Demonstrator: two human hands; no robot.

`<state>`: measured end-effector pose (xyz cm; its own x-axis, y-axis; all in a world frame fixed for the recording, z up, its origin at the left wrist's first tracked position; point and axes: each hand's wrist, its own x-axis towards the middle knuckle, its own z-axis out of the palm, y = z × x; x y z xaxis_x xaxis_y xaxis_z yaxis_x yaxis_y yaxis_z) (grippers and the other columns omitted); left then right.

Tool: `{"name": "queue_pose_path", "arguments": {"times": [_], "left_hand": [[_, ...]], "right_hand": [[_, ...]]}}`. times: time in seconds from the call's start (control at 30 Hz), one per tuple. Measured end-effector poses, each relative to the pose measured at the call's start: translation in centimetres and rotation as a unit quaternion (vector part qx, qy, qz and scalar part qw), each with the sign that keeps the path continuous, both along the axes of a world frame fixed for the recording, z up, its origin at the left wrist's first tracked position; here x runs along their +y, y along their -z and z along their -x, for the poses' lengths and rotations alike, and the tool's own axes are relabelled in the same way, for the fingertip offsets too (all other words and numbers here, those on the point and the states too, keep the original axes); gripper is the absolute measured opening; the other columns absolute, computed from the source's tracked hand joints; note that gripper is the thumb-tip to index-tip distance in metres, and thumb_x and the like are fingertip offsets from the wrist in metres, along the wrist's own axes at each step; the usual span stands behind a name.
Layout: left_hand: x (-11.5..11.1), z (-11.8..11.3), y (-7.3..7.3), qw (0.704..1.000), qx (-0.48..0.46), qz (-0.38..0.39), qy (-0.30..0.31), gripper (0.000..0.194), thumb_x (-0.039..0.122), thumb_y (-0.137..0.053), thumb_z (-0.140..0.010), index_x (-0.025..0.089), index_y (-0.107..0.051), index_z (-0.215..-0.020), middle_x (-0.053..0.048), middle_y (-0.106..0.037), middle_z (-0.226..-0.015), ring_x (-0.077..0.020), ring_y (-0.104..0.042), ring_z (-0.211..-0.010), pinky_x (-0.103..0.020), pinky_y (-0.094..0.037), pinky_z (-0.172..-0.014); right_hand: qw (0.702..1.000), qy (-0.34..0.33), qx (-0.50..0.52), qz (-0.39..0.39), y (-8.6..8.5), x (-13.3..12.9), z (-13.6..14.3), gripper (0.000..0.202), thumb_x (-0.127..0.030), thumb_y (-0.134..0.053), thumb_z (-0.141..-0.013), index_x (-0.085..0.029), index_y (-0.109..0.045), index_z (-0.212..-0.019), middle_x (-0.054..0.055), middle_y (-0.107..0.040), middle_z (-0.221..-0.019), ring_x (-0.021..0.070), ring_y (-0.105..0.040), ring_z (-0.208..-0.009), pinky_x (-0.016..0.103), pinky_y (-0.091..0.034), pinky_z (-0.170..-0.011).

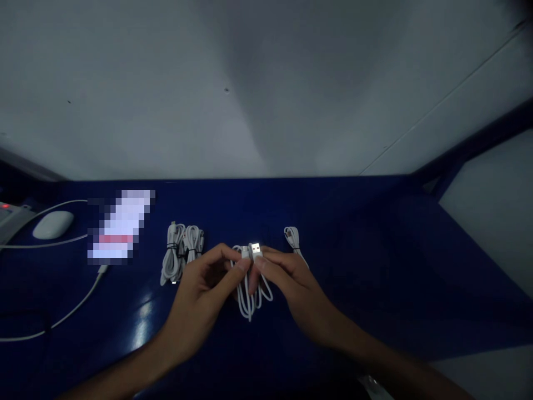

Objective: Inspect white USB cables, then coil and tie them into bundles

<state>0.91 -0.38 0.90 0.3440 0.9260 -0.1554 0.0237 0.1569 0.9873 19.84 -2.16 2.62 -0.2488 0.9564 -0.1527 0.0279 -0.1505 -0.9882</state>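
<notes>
Two hands: left hand (200,294), right hand (306,294). Held cable (249,304): one. Right-side bundle (293,239): one. Left-side bundles (171,256): at least two, overlapping. Lit screen (125,219): one. Rounded white item (54,224): one. Loose cords (80,304): at least two.

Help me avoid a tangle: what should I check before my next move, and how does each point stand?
1. Held cable gripped by left hand and right hand: ok.
2. Metal USB plug in view above the fingers: ok.
3. Held cable tied: cannot tell, fingers cover its middle.
4. Left bundles tied: ok, black ties show.
5. Right bundle free of the right hand: cannot tell, partly hidden.
6. Phone clear of both hands: ok.
</notes>
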Motion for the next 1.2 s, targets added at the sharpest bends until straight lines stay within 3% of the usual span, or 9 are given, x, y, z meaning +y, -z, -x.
{"name": "queue_pose_path", "arguments": {"times": [1.2], "left_hand": [[0.08, -0.17, 0.09, 1.0, -0.01, 0.002, 0.003, 0.028, 0.045, -0.076, -0.105, 0.022, -0.073, -0.09, 0.001, -0.07, -0.074, -0.0154, -0.06, -0.07, -0.028, -0.046, -0.067]], "right_hand": [[1.0, 0.005, -0.004, -0.005, 0.24, -0.03, 0.06, 0.047, -0.031, -0.052, -0.115, -0.022, -0.067, -0.071, 0.001, -0.062, -0.083, 0.0195, -0.06, -0.087, 0.037, -0.043, -0.085]]}}
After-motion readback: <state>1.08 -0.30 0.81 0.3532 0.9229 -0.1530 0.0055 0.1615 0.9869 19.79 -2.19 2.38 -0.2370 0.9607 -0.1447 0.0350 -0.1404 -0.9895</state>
